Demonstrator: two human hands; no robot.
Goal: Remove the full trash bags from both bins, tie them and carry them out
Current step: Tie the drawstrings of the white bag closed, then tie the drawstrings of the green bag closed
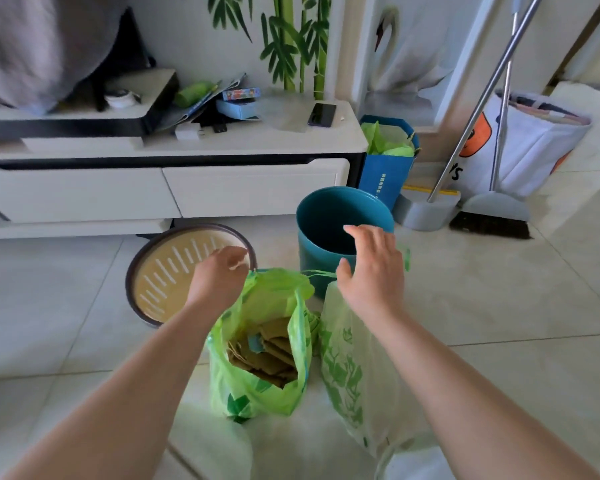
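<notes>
A green trash bag [257,393] stands open on the tiled floor, with brown paper and cardboard inside. My left hand [219,275] pinches the bag's upper left edge. A paler bag with green print [347,368] stands right beside it. My right hand [374,271] hovers over that bag's top with fingers spread; a thin green handle strip runs toward it, and whether it holds the strip is unclear. Just behind the bags is a teal bin [326,223] with no liner in it.
A round brown-rimmed lid [167,271] leans against the white TV cabinet [250,188]. A blue paper bag [388,168], a dustpan [426,209], a broom [492,216] and a white sack [530,140] stand at the right. The floor is open at the right.
</notes>
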